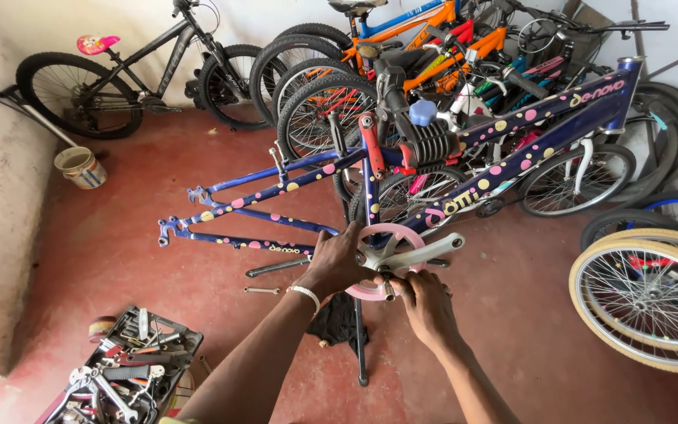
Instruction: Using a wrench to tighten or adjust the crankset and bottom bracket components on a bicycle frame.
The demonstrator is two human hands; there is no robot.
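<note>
A dark blue bicycle frame with pink and yellow dots hangs clamped in a repair stand at the middle of the view. At its bottom bracket sits a pink chainring with a silver crank arm. My left hand, a bracelet on its wrist, grips the frame and chainring at the bottom bracket. Just to the right and below, my right hand closes its fingers on the underside of the crank, by the axle. A small tool may be in it; I cannot tell.
An open tray of tools lies on the red floor at bottom left. Loose wrenches lie under the frame. Several bicycles crowd the back wall, spare wheels stand right, and a small bucket sits left.
</note>
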